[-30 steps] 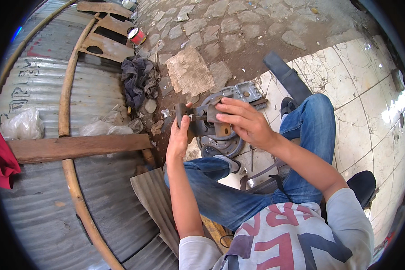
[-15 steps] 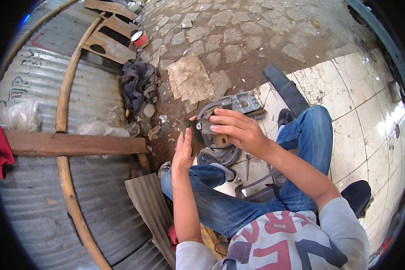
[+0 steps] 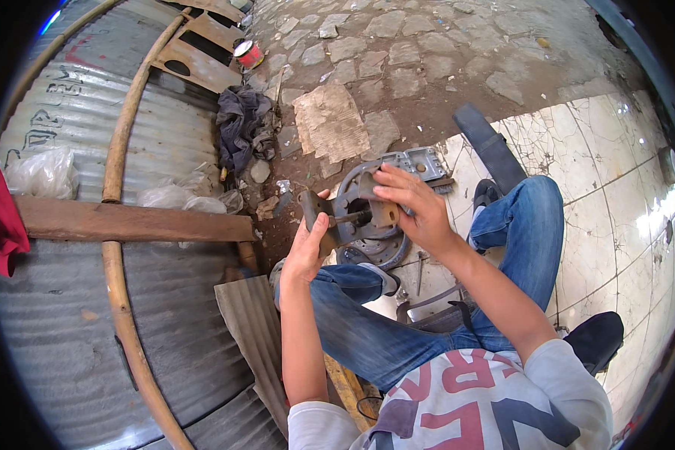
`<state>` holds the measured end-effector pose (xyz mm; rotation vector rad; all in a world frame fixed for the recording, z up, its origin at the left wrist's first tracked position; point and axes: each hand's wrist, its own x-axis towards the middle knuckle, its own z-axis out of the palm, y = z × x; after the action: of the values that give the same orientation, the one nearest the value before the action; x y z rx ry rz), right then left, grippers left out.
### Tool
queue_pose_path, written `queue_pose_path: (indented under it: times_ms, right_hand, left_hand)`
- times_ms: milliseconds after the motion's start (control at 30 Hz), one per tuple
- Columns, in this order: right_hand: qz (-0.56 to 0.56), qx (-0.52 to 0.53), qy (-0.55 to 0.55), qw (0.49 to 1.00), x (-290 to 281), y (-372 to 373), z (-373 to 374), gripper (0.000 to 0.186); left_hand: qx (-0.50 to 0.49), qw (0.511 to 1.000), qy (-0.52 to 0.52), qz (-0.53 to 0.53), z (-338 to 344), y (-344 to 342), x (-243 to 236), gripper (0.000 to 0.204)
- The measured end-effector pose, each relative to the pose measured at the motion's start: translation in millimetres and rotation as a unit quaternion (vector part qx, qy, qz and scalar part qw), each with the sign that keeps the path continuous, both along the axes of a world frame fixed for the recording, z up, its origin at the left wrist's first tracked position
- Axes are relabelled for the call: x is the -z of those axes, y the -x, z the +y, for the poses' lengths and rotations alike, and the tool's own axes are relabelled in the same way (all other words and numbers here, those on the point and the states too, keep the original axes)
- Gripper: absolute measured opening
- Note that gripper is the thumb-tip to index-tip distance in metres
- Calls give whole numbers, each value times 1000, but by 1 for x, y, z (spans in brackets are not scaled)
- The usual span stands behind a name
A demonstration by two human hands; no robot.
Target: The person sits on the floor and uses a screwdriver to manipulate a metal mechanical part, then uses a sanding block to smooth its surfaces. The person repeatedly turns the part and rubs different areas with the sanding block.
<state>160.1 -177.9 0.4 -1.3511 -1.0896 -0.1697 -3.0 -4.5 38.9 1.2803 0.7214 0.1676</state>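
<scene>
Left hand [image 3: 304,251] is partly curled, thumb and fingers gripping a dark metal plate [image 3: 317,216]; right hand [image 3: 425,214] – fingers bent, half closed – holds a metal bracket [image 3: 384,216]. Between both hands runs a thin rod [image 3: 343,220]. Beneath them sits a round metal part [image 3: 388,255]; beyond the left, brown cardboard [image 3: 331,124].

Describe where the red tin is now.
In the head view, the red tin is at upper left, just right of the pierced board, beyond the dark crumpled cloth.
</scene>
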Motion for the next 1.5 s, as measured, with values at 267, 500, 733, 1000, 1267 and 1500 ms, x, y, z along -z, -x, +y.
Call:
queue_pose_path:
  times_ms: [267,500,733,1000,1267,1500]
  right_hand:
    - [-43,-9,62,997,-13,-27,-25,54]
    - [-32,1,58,998,-8,-22,-28,60]
    - [-43,37,88,994,-20,-24,-19,51]
    - [-237,2,99,966,-19,-37,-43,41]
    - [-216,-12,104,971,-22,-26,-41,41]
    - [254,37,76,963,-6,-5,-43,44]
  left_hand:
    - [5,1000,-18,-10,-1,-29,14,64]
    - [65,995,-29,64,6,-39,-4,60]
    - [6,997,-18,74,-1,-44,0,64]
    - [81,992,-73,56,6,-35,7,62]
    - [118,990,-57,52,27,-24,19,65]
    - [137,987,-81,31,29,-19,16,68]
